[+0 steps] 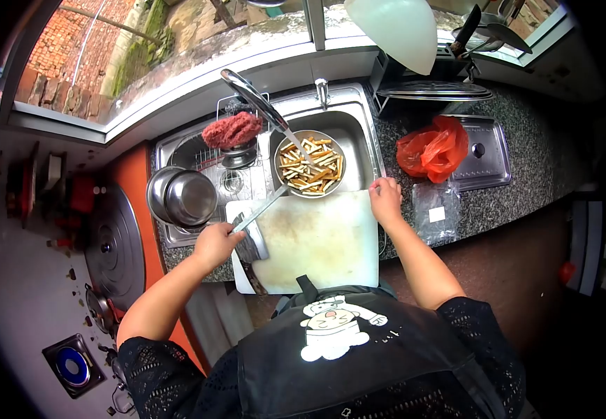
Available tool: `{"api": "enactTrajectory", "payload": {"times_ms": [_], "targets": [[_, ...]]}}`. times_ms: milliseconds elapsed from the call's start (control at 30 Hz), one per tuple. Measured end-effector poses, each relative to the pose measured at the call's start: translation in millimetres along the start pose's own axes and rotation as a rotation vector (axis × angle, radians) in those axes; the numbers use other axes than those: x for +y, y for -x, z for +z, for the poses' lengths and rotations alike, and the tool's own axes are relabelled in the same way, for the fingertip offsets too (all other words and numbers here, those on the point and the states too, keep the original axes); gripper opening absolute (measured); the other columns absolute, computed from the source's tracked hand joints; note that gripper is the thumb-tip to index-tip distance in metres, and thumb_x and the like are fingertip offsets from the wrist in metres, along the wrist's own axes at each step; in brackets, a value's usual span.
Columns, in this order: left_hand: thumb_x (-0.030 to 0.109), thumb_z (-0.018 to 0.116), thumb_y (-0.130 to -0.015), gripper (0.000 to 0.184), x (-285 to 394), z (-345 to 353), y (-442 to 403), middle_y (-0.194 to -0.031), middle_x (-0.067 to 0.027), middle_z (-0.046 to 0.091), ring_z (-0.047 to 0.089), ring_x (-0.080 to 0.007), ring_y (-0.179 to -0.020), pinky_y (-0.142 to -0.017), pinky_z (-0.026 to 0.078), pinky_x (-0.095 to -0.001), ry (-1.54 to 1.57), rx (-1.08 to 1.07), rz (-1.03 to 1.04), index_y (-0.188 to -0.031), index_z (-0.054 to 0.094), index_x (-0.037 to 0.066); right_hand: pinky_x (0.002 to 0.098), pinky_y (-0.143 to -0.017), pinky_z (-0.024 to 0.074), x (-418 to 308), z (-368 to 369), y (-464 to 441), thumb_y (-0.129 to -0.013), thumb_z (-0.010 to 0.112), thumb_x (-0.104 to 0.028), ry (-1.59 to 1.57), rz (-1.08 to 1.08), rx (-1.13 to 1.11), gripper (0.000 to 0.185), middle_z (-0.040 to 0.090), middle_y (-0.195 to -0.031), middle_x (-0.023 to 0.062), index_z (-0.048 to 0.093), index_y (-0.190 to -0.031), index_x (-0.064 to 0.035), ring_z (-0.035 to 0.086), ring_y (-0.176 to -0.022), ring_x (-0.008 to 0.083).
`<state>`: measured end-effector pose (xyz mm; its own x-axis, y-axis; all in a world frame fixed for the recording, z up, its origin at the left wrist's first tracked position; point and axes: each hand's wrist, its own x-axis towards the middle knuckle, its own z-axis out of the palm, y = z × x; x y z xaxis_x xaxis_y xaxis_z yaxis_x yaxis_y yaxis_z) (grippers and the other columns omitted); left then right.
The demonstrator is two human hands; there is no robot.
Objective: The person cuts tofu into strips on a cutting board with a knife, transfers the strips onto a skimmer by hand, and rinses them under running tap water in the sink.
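My left hand (217, 244) is closed round the long handle (264, 209) of a round pan-like vessel (277, 166); whether it is a pan or a strainer I cannot tell. Brown-and-pale cut strips (310, 167) fill it, inside the sink basin (359, 140). Water runs onto them from the tap (257, 101). My right hand (386, 200) rests at the sink's front right corner, fingers curled; anything inside them is hidden. Between my hands lies a white cutting board (317, 241), with a cleaver (250, 241) on its left side, close to my left hand.
Stacked metal bowls (191, 197) stand left of the basin. A red cloth (233, 130) sits over the wire rack (208, 162). On the right counter are a red plastic bag (434, 150), a metal tray (484, 150) and a clear bag (437, 209). A dish rack (421, 91) stands behind.
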<state>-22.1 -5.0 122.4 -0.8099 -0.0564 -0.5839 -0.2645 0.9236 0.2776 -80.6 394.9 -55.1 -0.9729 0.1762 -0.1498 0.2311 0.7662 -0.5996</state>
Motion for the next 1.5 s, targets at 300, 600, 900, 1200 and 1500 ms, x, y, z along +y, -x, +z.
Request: {"api": "enactTrajectory", "payload": {"times_ms": [300, 600, 900, 1200, 1500], "targets": [[0.040, 0.065, -0.089, 0.040, 8, 10, -5, -0.081, -0.0234, 0.068, 0.066, -0.0425, -0.082, -0.074, 0.050, -0.0500, -0.042, 0.018, 0.012, -0.086, 0.070, 0.001, 0.0502, -0.098, 0.0394, 6, 6, 0, -0.086, 0.067, -0.020, 0.022, 0.005, -0.009, 0.011, 0.057, -0.116, 0.0097, 0.065, -0.096, -0.0148, 0.049, -0.116, 0.0348], [0.038, 0.065, -0.090, 0.039, 29, 17, -8, -0.081, -0.0236, 0.068, 0.067, -0.0404, -0.078, -0.072, 0.050, -0.0469, -0.024, -0.009, 0.093, -0.098, 0.072, 0.001, 0.0503, -0.096, 0.0405, 16, 6, -1, -0.086, 0.068, -0.020, 0.026, -0.051, 0.033, 0.012, 0.058, -0.116, 0.0086, 0.064, -0.096, -0.0146, 0.051, -0.115, 0.0343], [0.040, 0.065, -0.089, 0.038, 27, -8, 28, -0.080, -0.0201, 0.068, 0.067, -0.0396, -0.080, -0.071, 0.050, -0.0483, -0.027, -0.058, 0.042, -0.093, 0.073, 0.004, 0.0505, -0.096, 0.0409, 26, 1, -3, -0.085, 0.068, -0.019, 0.023, 0.026, 0.012, 0.013, 0.058, -0.115, 0.0081, 0.064, -0.096, -0.0136, 0.051, -0.114, 0.0344], [0.037, 0.067, -0.090, 0.036, 2, -16, 52, -0.073, -0.0187, 0.065, 0.064, -0.0345, -0.071, -0.067, 0.048, -0.0451, -0.002, -0.019, -0.057, -0.091, 0.072, 0.002, 0.0518, -0.098, 0.0399, 37, 1, -6, -0.085, 0.068, -0.020, 0.032, 0.047, 0.008, 0.013, 0.058, -0.117, 0.0091, 0.064, -0.096, -0.0138, 0.051, -0.115, 0.0359], [0.039, 0.066, -0.091, 0.039, -13, 5, 18, -0.078, -0.0226, 0.067, 0.066, -0.0402, -0.079, -0.073, 0.049, -0.0468, 0.069, 0.062, -0.126, -0.088, 0.071, 0.000, 0.0524, -0.097, 0.0407, 42, -10, -7, -0.086, 0.067, -0.021, 0.034, 0.039, 0.025, 0.013, 0.058, -0.117, 0.0092, 0.064, -0.096, -0.0137, 0.051, -0.115, 0.0362]]}}
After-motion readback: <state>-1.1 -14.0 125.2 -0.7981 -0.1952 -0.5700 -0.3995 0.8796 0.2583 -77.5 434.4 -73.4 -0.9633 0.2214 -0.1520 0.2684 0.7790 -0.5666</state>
